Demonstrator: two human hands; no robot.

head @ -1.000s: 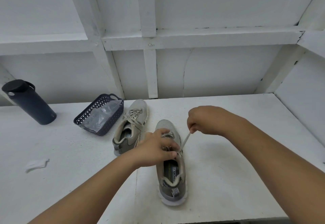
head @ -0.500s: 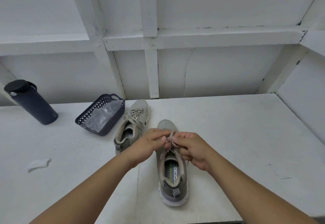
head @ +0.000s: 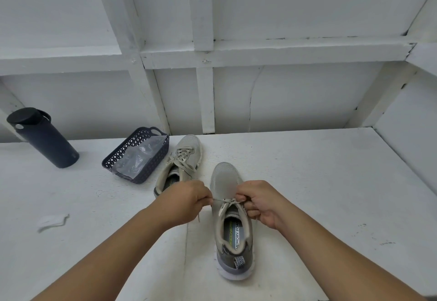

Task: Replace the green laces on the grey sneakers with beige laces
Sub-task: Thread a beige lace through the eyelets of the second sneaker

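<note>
Left hand (head: 186, 202), right hand (head: 261, 202) pinch flat beige lace (head: 224, 200) taut over mesh sneaker (head: 230, 218).

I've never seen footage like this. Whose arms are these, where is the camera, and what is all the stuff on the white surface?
No machine here: a person wears a camera on the head, looking down at their own arms. The left hand and right hand each pinch an end of the beige lace on the near grey sneaker, pulling it sideways. On the white table also lie the second sneaker, already laced, a dark basket holding a clear plastic bag, a dark bottle and a white scrap.
</note>
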